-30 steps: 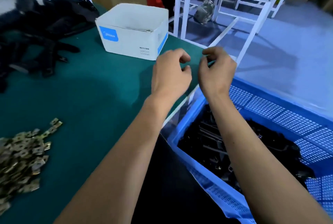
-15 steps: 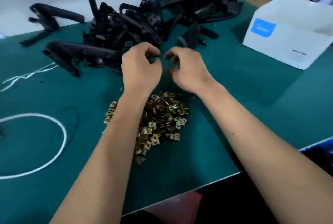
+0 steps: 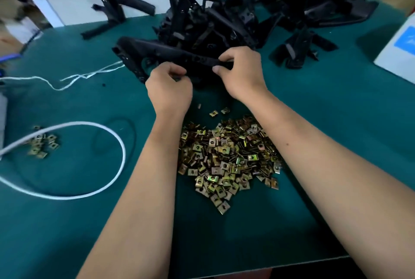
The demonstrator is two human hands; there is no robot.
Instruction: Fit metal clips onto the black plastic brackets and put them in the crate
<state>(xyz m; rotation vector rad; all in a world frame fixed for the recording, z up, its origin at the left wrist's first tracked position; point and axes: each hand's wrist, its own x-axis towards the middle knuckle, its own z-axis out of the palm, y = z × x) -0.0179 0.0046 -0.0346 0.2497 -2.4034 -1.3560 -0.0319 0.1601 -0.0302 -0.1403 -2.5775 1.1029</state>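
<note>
Bracket [image 3: 170, 52] now being pinched by right hand [image 3: 243, 74] at its near end; left hand [image 3: 169, 86] curling beneath it, contents unclear. Hands moved from crate to pile; next cycle starting, clips [image 3: 229, 157] lying behind wrists.

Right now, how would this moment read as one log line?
phase: picking up bracket | right hand: grips black bracket | left hand: pinching at it, contents unclear | clip pile: near table edge

right hand [image 3: 243, 72] | now grips bracket [image 3: 161, 51] | left hand [image 3: 169, 90] joins
</note>
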